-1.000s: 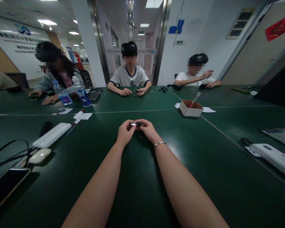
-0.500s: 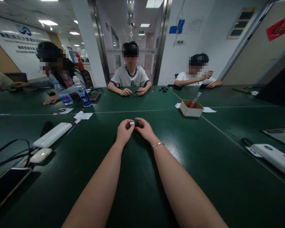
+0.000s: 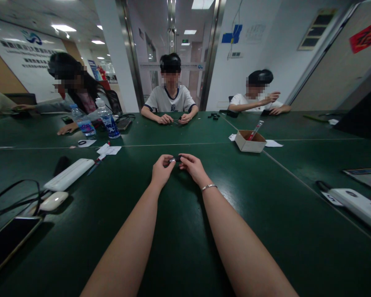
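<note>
Over the green table [image 3: 179, 231], my left hand [image 3: 161, 170] pinches one end of a small black and silver object [image 3: 174, 159], its shiny silver part near the left thumb. At the other, black end, my right hand [image 3: 194, 168] closes thumb and fingertips on it. The object is too small to name its kind, and fingers cover part of it. A metal bangle [image 3: 209, 187] circles my right wrist.
Left lie a white power strip [image 3: 69, 175], white mouse-shaped item [image 3: 54, 201], phone [image 3: 12, 239] and cables. Two bottles [image 3: 109, 119] stand beyond. A small open box [image 3: 250, 142] sits ahead right; another power strip [image 3: 355, 202] lies right. Three people [image 3: 170, 99] sit opposite.
My right hand has shifted slightly right, and its fingers have drawn closer together on the black end. More of the object shows between my hands. My left hand stays almost still.
</note>
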Available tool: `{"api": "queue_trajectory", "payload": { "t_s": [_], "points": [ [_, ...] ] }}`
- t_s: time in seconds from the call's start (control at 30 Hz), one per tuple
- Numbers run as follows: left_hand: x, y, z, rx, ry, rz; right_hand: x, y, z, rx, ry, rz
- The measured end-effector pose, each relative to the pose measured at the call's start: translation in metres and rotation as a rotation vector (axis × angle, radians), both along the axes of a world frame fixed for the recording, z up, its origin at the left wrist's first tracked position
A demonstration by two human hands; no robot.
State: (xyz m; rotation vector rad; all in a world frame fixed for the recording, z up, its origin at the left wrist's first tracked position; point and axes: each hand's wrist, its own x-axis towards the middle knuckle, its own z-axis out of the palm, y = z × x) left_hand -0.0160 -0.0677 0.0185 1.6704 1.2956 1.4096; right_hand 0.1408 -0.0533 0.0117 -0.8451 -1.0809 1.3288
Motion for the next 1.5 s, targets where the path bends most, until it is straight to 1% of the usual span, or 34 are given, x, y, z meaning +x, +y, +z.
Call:
{"api": "queue_trajectory", "payload": {
  "t_s": [0.13,0.33,0.53,0.77,0.87,1.2,1.5],
  "points": [
    [0.0,-0.002,0.004,-0.015,-0.005,-0.02,0.001,-0.001,0.001,0.004,0.001,0.007],
    [0.0,-0.004,0.008,-0.042,-0.07,-0.041,0.002,-0.002,0.001,0.019,0.002,0.02],
    [-0.002,-0.008,0.013,-0.079,-0.029,-0.063,0.002,-0.003,0.002,0.022,-0.031,0.014],
    [-0.002,-0.003,0.008,-0.102,-0.046,-0.039,0.002,-0.003,0.002,0.046,-0.038,0.02],
    [-0.002,-0.002,0.006,-0.108,-0.023,-0.023,0.002,-0.003,0.001,0.052,-0.039,0.028],
    [-0.004,-0.007,0.012,-0.164,0.074,0.016,0.002,-0.004,0.002,0.054,-0.064,0.039],
    [-0.005,-0.005,0.009,-0.164,0.076,0.05,0.002,-0.005,0.003,0.095,-0.066,0.073]
  ]
}}
